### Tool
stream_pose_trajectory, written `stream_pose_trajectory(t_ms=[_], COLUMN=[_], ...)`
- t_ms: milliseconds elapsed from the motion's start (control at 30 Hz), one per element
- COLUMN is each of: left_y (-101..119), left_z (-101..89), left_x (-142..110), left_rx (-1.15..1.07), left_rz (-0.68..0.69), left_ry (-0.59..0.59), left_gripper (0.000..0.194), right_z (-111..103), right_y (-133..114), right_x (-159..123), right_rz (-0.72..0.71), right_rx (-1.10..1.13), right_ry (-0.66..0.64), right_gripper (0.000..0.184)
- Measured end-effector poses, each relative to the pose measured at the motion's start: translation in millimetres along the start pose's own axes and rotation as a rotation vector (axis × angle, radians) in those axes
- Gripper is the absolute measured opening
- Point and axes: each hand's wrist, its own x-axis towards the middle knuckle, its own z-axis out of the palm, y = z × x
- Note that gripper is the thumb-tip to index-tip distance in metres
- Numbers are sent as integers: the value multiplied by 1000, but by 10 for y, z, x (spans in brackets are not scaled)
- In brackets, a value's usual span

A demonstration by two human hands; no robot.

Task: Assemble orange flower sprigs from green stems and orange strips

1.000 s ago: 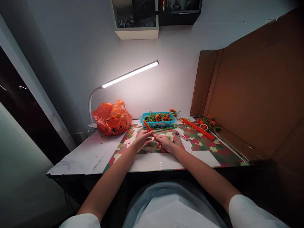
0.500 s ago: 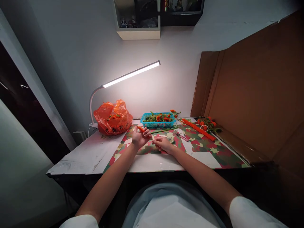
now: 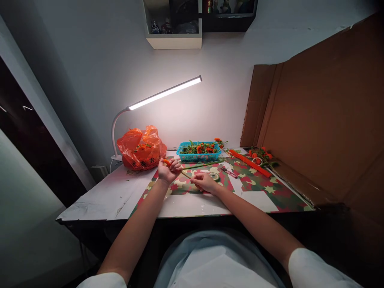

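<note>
On my feed, the fingers of the left hand (image 3: pixel 169 171) are curled palm-up around a small orange piece (image 3: pixel 167 161), its tip showing past the thumb side and the rest hidden in the grip. The fingers of the right hand (image 3: pixel 205 183) are drawn narrow, thumb against forefinger, apparently pinching the near end of a thin pale strip (image 3: pixel 186 175); I cannot tell how much of it lies inside them. That strip is the line I am reading: it bridges the gap between the hands, its long axis slanting from the left fingers down toward the right fingertips, so its right end sits nearer to my camera. Each hand is close to one end, with the orange piece on the left hand's side, up and to the left of the right fingertips. I cannot make out whether strip and orange piece are joined. Just beyond, a green stem (image 3: pixel 201 165) lies crosswise on the patterned cover, beginning beside the left fingers; contact there is unclear to me. A roll of tape (image 3: pixel 214 176) sits just beside the right hand, and farther right I have pink-handled scissors (image 3: pixel 229 173), then a long orange strip (image 3: pixel 250 163). Behind the stem stands the blue basket (image 3: pixel 199 157) of flowers, with the orange bag (image 3: pixel 142 154) to its left.
</note>
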Motion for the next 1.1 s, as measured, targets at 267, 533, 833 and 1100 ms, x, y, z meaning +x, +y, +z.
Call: stream_pose_trajectory(t_ms=[267,533,833,1100], left_y=[280,444,349,198], left_z=[-120,-249,-251,-276], left_x=[-35,2,178,216], left_rx=[-49,-71,-41,313], left_rz=[114,284,317,232], left_ry=[71,183,424,540], left_gripper=[57,61,27,13], right_z=[-26,-174,-334,-460], right_y=[-137,-140,-131,-64], right_x=[-97,-136,-90,114], right_rz=[-30,-195,-10,112], right_rx=[-144,-635,-1114,-1154], right_ry=[-18,76,405,486], right_gripper=[34,19,18,24])
